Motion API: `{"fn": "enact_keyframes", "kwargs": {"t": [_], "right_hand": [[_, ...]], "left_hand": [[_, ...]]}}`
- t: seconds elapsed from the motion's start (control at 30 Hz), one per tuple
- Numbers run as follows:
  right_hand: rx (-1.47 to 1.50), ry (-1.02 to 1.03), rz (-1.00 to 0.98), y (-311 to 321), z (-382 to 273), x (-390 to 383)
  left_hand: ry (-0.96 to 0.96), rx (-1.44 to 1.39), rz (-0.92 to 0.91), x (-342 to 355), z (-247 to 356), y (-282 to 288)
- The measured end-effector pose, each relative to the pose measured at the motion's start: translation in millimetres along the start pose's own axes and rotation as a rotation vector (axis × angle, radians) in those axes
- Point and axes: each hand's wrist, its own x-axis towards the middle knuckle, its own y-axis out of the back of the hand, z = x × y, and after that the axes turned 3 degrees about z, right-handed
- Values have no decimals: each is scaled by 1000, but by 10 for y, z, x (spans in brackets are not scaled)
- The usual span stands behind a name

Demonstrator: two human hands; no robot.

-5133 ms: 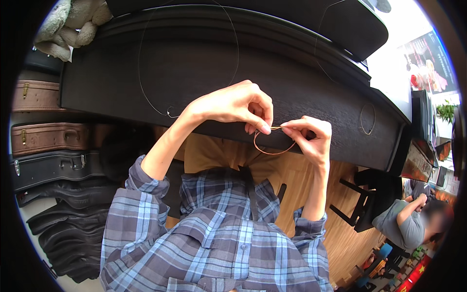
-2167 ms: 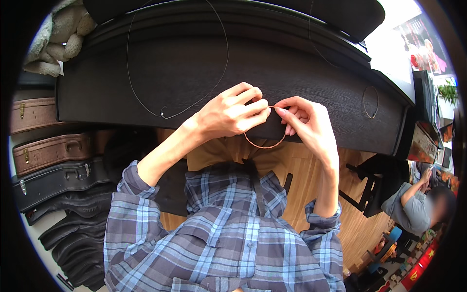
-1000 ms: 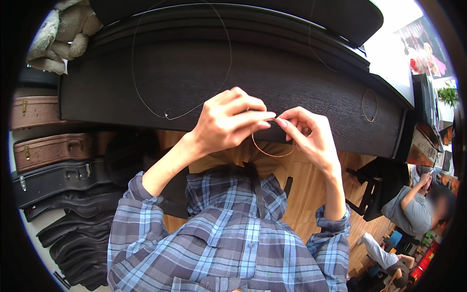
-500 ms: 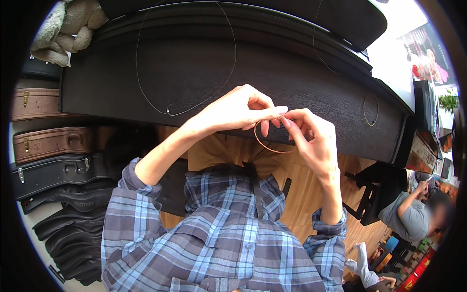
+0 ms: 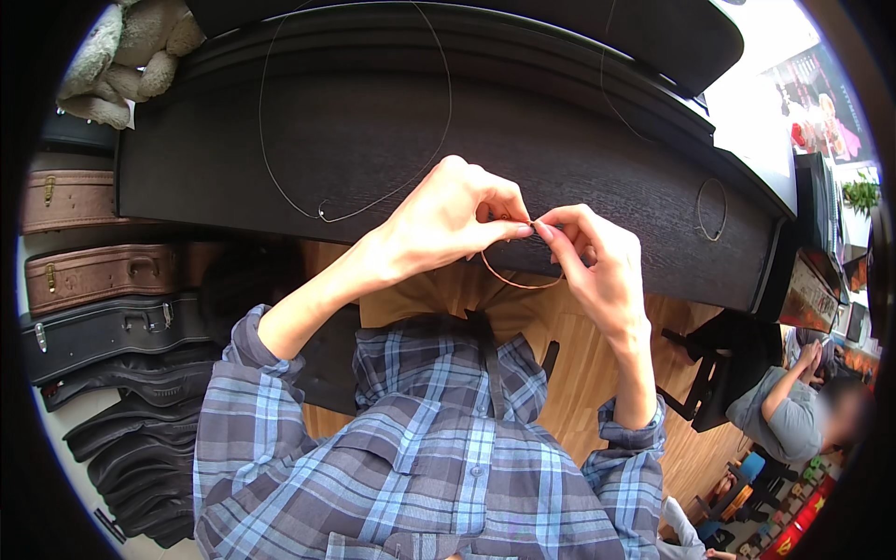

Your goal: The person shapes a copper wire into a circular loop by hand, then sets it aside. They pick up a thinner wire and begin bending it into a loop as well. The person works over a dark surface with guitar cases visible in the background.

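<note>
Both hands are raised in front of my body, over the near edge of a black piano-like surface [image 5: 373, 140]. Between them is a coiled copper-coloured guitar string [image 5: 509, 281], its ring hanging below the fingertips. My left hand [image 5: 434, 224] is closed, thumb and forefinger pinching the top of the coil. My right hand [image 5: 602, 257] is also closed, its thumb and forefinger pressed on the string right beside the left fingertips. The exact spot where they meet is small and partly hidden by fingers. Farther back, a large loop of thin silvery string [image 5: 322, 219] lies on the black surface.
A smaller string coil [image 5: 725, 210] lies at the right end of the surface, and another thin wire [image 5: 611, 103] at the back. Brown instrument cases [image 5: 103, 278] and black cases [image 5: 140, 322] stack at left. A plush toy [image 5: 140, 56] sits far left. Another person [image 5: 784, 415] sits at right.
My left thumb has drawn back and down and now meets the forefinger in a pinch. The coil has shifted slightly left and up. My right hand has barely moved.
</note>
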Motion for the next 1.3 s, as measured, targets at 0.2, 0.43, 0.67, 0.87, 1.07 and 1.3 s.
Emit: {"fn": "enact_keyframes", "kwargs": {"t": [0.2,0.43,0.67,0.87,1.07,1.3], "right_hand": [[78,-79,-56,-4,49,-3],[381,-278,-106,-14,57,-2],[745,-441,-268,48,112,67],[946,-538,-467,123,216,100],[1001,-550,-406,79,204,35],[985,-555,-429,106,81,-13]], "left_hand": [[-186,432,140,-82,-30,-129],[-374,812,286,-149,-165,-312],[-710,986,393,-99,-354,-320],[-864,983,402,-59,-359,-276],[-995,933,438,-37,-359,-199],[-1077,877,452,-104,-364,-184]]}}
